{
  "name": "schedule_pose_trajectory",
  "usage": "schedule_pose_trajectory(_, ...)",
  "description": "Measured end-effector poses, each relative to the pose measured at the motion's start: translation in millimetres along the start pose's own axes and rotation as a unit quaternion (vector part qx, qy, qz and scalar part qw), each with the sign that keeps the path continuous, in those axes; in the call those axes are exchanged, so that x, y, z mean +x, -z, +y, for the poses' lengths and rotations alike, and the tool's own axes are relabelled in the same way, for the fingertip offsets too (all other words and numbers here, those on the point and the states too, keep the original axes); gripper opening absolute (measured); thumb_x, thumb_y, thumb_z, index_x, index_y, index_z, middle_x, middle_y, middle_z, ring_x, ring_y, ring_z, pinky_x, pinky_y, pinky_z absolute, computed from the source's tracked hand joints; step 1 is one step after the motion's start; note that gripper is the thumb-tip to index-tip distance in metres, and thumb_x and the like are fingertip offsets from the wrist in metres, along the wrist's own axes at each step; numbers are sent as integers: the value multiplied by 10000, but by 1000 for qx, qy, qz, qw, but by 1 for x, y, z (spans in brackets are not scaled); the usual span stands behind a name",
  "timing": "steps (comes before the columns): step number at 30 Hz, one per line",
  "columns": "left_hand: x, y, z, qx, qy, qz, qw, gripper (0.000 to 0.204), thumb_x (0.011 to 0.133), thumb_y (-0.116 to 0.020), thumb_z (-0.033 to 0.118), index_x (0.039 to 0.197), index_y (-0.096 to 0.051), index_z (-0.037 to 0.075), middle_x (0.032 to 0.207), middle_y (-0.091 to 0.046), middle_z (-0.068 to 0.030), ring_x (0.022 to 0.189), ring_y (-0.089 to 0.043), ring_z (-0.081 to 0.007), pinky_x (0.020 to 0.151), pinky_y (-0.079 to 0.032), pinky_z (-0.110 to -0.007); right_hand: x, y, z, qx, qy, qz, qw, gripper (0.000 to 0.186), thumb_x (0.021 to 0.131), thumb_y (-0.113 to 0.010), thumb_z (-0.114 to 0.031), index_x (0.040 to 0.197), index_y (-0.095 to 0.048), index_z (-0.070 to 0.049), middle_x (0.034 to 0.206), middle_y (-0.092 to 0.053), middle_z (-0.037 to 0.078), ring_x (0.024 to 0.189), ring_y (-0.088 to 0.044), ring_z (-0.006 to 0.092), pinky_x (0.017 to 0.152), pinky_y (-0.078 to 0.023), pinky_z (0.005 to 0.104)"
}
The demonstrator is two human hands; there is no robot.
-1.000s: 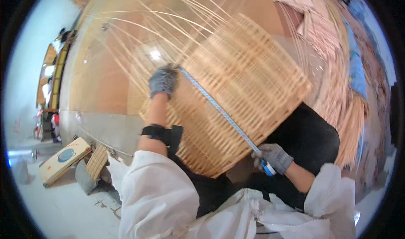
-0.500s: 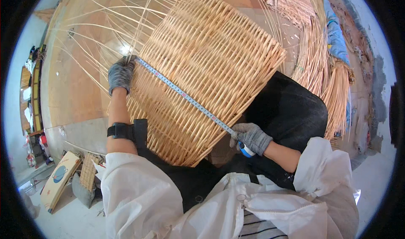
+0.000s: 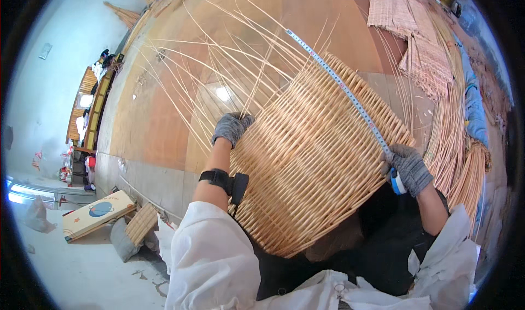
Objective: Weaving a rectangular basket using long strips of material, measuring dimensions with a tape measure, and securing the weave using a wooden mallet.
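A pale woven wicker panel [image 3: 311,157] rests slanted over my lap, its long loose cane ends [image 3: 219,47] fanning out from its far left edge. In a grey knit glove, my left hand [image 3: 232,129] is closed on that edge where canes stick out. My right hand [image 3: 409,170], gloved alike, is closed around a blue and white tape measure [image 3: 397,183] at the panel's right edge. The tape's blade runs up and left across the panel, and its free end sticks out beyond the far edge, among the loose canes. My left fingertips are partly hidden.
Bundles of long canes [image 3: 451,151] lie on the right beside a blue cloth [image 3: 474,107] and pinkish woven mats [image 3: 418,53]. On the left are a flat printed box [image 3: 101,214], a grey cushion [image 3: 124,239] and a wooden shelf [image 3: 95,118]. Brown boards [image 3: 158,129] cover the floor ahead.
The tape's free end has left my left hand and now points past the far edge. My right hand has moved up and right with the tape measure. The view has shifted.
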State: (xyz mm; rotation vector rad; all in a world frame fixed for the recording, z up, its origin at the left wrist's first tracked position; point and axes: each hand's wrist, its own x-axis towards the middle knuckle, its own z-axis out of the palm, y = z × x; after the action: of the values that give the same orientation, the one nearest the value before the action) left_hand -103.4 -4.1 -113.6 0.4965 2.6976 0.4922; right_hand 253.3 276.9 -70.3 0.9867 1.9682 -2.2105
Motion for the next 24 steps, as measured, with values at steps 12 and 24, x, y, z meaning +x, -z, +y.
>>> schedule_pose_trajectory(12, 20, -10, 16, 107, 58, 147, 982, 325, 845, -468, 280, 957, -589, -1, 914, -630, -220, 862, -611, -356, 772, -474, -442, -5, 0, 12, -83, -141, -90, 982, 207, 864, -574, -191, 853, -600, 14, 683, -636, 117, 575, -610, 172, 519, -500, 276)
schedule_pose_trajectory(24, -1, -20, 38, -125, -36, 117, 985, 287, 755, -631, 166, 1004, -607, 25, 865, -641, -152, 797, -607, -250, 748, -468, -323, -29, -14, 47, -4, -263, -218, 940, 161, 857, -560, -117, 893, -593, 37, 737, -647, 152, 633, -635, 212, 586, -527, 311)
